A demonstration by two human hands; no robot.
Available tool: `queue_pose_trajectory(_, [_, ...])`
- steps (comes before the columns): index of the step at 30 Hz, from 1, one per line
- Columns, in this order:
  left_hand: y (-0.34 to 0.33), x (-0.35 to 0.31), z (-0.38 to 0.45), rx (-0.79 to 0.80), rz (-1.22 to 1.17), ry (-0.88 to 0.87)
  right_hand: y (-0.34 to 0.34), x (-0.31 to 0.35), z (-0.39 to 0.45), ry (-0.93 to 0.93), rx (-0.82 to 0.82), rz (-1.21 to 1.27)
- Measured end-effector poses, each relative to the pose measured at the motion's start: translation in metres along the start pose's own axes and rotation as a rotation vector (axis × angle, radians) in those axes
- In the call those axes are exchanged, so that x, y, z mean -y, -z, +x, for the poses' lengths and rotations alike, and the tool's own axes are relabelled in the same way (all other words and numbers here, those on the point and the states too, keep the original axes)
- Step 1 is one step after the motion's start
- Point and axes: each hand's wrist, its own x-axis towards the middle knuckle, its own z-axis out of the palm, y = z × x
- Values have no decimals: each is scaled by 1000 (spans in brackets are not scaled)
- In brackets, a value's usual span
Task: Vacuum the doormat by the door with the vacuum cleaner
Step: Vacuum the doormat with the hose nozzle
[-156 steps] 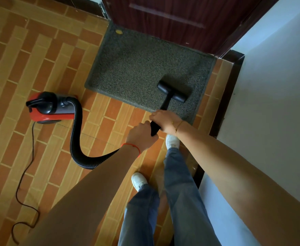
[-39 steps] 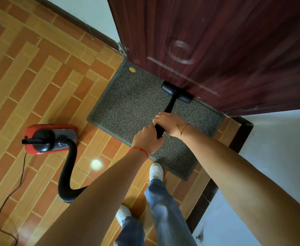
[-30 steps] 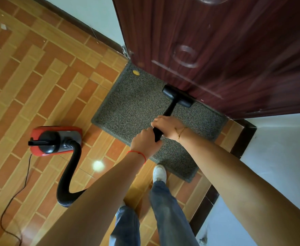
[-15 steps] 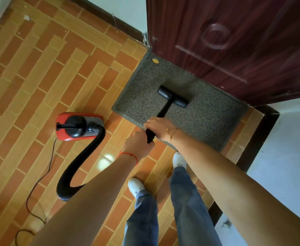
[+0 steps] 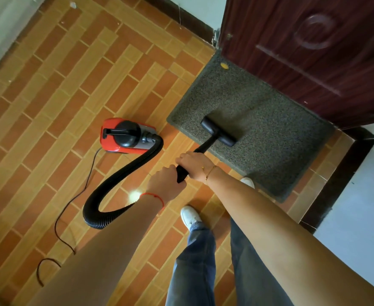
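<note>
Brick-patterned floor tiles (image 5: 75, 89) ran up to a dark red door (image 5: 314, 58), with a grey doormat (image 5: 270, 133) lying against it. Both hands gripped the black wand (image 5: 206, 146), the right hand (image 5: 194, 165) ahead of the left hand (image 5: 166, 184), fingers curled round it. Its nozzle (image 5: 218, 134) rested on the doormat's near left part. A red vacuum cleaner (image 5: 126, 136) sat on the tiles just left of the doormat, its hose (image 5: 119, 180) looping back to the hands.

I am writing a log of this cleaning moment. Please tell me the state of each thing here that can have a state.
door: shut.
doormat: flat by the door.
nozzle: resting on the doormat.
wand: gripped by left hand and right hand.
vacuum cleaner: upright on the floor tiles.
hose: curved, attached.
cord: slack.
</note>
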Motion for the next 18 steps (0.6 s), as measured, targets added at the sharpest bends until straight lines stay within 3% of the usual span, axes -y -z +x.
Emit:
queue_pose_trajectory(10, [-6, 49, -25, -19, -12, 30, -5, 51, 11, 31, 2, -4])
queue_pose_trajectory(18, [1, 30, -10, -22, -2, 10, 4, 25, 13, 61, -11, -21])
